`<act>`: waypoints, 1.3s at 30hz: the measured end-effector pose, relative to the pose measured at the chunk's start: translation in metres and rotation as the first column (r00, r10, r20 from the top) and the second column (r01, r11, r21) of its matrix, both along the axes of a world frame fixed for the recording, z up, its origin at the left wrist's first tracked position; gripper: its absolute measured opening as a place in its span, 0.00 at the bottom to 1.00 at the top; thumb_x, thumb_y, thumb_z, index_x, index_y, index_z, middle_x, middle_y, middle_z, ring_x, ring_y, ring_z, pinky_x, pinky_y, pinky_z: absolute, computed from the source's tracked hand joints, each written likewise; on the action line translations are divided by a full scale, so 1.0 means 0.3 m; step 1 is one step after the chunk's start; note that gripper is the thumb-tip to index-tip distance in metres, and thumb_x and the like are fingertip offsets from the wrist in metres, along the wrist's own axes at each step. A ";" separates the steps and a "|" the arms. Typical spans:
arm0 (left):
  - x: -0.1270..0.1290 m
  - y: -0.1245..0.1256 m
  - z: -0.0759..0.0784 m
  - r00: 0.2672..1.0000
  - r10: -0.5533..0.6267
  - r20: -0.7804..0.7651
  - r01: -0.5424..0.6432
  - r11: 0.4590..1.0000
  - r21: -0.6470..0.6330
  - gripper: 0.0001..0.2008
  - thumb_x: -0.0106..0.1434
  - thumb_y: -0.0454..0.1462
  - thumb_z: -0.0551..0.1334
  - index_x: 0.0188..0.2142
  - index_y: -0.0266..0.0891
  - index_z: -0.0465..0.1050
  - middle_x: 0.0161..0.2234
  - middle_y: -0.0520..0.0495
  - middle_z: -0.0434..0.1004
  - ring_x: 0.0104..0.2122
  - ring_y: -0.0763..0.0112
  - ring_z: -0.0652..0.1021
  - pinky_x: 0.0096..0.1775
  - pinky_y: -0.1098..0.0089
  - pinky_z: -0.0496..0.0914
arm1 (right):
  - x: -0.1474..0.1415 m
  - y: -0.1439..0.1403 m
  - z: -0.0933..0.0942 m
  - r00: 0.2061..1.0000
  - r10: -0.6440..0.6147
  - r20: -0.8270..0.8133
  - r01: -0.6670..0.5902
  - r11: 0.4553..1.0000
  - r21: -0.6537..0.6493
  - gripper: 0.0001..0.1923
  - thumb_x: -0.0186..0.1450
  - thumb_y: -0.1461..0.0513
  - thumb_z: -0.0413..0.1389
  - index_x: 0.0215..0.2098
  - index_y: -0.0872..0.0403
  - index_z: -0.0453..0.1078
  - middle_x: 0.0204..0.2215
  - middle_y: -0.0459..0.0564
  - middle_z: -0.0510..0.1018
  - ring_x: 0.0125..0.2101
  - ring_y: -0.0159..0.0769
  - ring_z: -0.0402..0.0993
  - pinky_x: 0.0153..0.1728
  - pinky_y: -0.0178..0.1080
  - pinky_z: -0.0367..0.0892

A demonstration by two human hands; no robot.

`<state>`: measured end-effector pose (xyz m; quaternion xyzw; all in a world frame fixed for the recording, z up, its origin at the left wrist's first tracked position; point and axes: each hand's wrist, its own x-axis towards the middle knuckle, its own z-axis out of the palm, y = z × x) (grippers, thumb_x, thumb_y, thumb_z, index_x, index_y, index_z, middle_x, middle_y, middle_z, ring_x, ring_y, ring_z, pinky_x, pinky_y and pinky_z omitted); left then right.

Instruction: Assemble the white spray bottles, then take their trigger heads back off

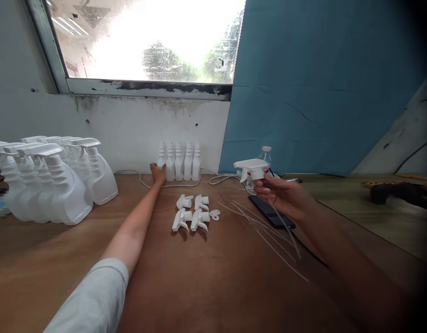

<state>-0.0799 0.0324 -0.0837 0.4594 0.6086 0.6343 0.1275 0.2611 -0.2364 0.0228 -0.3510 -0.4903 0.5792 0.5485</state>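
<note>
My left hand [158, 174] is stretched out to the back, its fingers around the lower part of a white bottle [162, 155]. This bottle is the leftmost of a row of capless white bottles [188, 164] near the wall. Raised over the right side of the table, my right hand [281, 193] grips a white trigger sprayer head [251, 167] by its collar. A thin dip tube [284, 224] hangs down from it. Several loose sprayer heads [200, 219] lie mid-table beside small white rings [215, 214].
Filled-out rows of white spray bottles [69, 189] with heads on stand at the left. Loose thin tubes [281, 255] lie at the right, by a dark phone [271, 212]. Behind are a white cable [220, 178] and a clear bottle [266, 155]. A black-and-yellow tool [390, 192] lies far right.
</note>
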 end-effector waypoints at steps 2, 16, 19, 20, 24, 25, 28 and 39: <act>0.014 0.003 -0.009 1.000 -0.003 0.002 0.003 1.000 0.016 0.18 0.67 0.41 0.60 0.53 0.35 0.67 0.51 0.40 0.70 0.47 0.61 0.74 0.47 0.56 0.72 | 0.001 0.006 -0.010 0.999 0.018 -0.035 -0.019 0.999 -0.033 0.10 0.56 0.60 0.63 0.28 0.53 0.65 0.26 0.47 0.60 0.21 0.26 0.50 0.19 0.36 0.48; 0.088 -0.319 0.140 0.935 -0.345 -0.081 0.353 0.925 0.138 0.07 0.66 0.38 0.58 0.40 0.35 0.67 0.38 0.44 0.72 0.40 0.68 0.75 0.42 0.70 0.70 | -0.114 0.014 -0.149 0.998 0.037 0.045 -0.026 0.972 -0.232 0.29 0.49 0.52 0.68 0.25 0.53 0.51 0.19 0.36 0.46 0.18 0.20 0.34 0.16 0.30 0.31; 0.141 -0.514 0.143 0.836 -0.527 -0.155 0.546 0.828 0.131 0.09 0.63 0.42 0.61 0.37 0.39 0.68 0.33 0.49 0.72 0.34 0.72 0.75 0.39 0.72 0.70 | -0.157 -0.012 -0.164 0.993 0.102 0.066 -0.085 0.971 -0.222 0.28 0.51 0.51 0.68 0.25 0.54 0.52 0.19 0.36 0.48 0.18 0.20 0.36 0.16 0.29 0.31; 0.153 -0.579 0.136 0.785 -0.600 -0.158 0.618 0.778 0.116 0.10 0.63 0.44 0.60 0.37 0.39 0.68 0.31 0.50 0.71 0.32 0.72 0.75 0.37 0.73 0.70 | -0.170 -0.021 -0.169 0.990 0.121 0.076 -0.102 0.972 -0.213 0.28 0.52 0.50 0.67 0.25 0.54 0.53 0.19 0.36 0.48 0.18 0.20 0.36 0.16 0.29 0.31; 0.175 -0.779 0.091 0.455 -0.888 0.059 0.889 0.457 0.021 0.16 0.62 0.49 0.61 0.39 0.39 0.66 0.30 0.50 0.70 0.28 0.74 0.73 0.33 0.73 0.70 | -0.216 -0.056 -0.194 0.976 0.162 0.148 -0.130 0.970 -0.207 0.25 0.54 0.49 0.66 0.26 0.55 0.56 0.19 0.37 0.50 0.17 0.20 0.38 0.16 0.29 0.32; 0.179 -0.809 0.081 0.418 -0.901 0.114 0.907 0.421 0.004 0.18 0.62 0.50 0.61 0.40 0.39 0.66 0.31 0.50 0.70 0.28 0.75 0.73 0.32 0.73 0.70 | -0.227 -0.064 -0.201 0.972 0.169 0.164 -0.133 0.969 -0.210 0.25 0.54 0.48 0.65 0.26 0.55 0.57 0.19 0.37 0.50 0.18 0.20 0.38 0.16 0.29 0.32; 0.192 -0.865 0.062 0.344 -0.894 0.287 0.937 0.348 -0.037 0.21 0.60 0.52 0.62 0.44 0.40 0.65 0.34 0.49 0.70 0.29 0.74 0.74 0.30 0.74 0.70 | -0.253 -0.087 -0.217 0.959 0.198 0.203 -0.156 0.966 -0.206 0.24 0.55 0.46 0.64 0.27 0.55 0.59 0.19 0.37 0.49 0.18 0.21 0.38 0.16 0.30 0.33; 0.205 -0.939 0.083 0.285 -0.879 0.382 0.958 0.244 -0.154 0.21 0.57 0.52 0.66 0.39 0.37 0.68 0.30 0.46 0.75 0.22 0.73 0.76 0.21 0.76 0.66 | -0.283 -0.123 -0.214 0.899 0.220 0.379 -0.167 0.972 -0.167 0.22 0.58 0.46 0.61 0.27 0.56 0.64 0.17 0.37 0.48 0.17 0.21 0.36 0.16 0.32 0.32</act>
